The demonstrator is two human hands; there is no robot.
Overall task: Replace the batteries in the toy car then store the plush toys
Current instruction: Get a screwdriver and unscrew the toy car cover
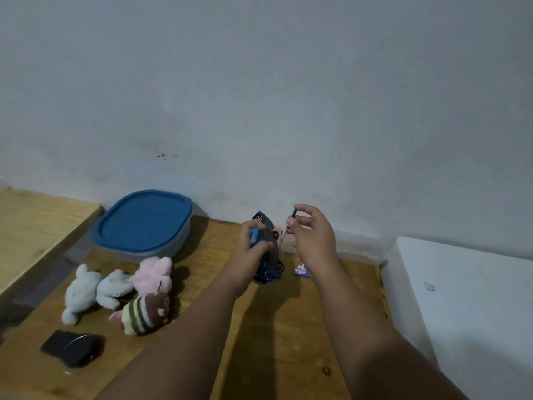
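Note:
My left hand [250, 246] grips a dark blue toy car [269, 256], held tilted on its side with the underside facing right and its rear end resting on the wooden table [282, 327]. My right hand [310, 233] pinches a thin dark screwdriver [289, 225] whose tip points down at the car's underside. A small blue-and-white battery pack [301, 270] lies on the table just right of the car. At the left lie plush toys: a white one [79, 291], a grey-white one [114, 287], a pink bunny [154, 274] and a brown striped one [144, 313].
A clear storage box with a shut blue lid [144, 222] stands at the back left against the wall. A black object with a round metal part [70, 349] lies at the front left. A white surface [467, 298] borders the table's right side, a lighter wooden shelf [34, 223] the left.

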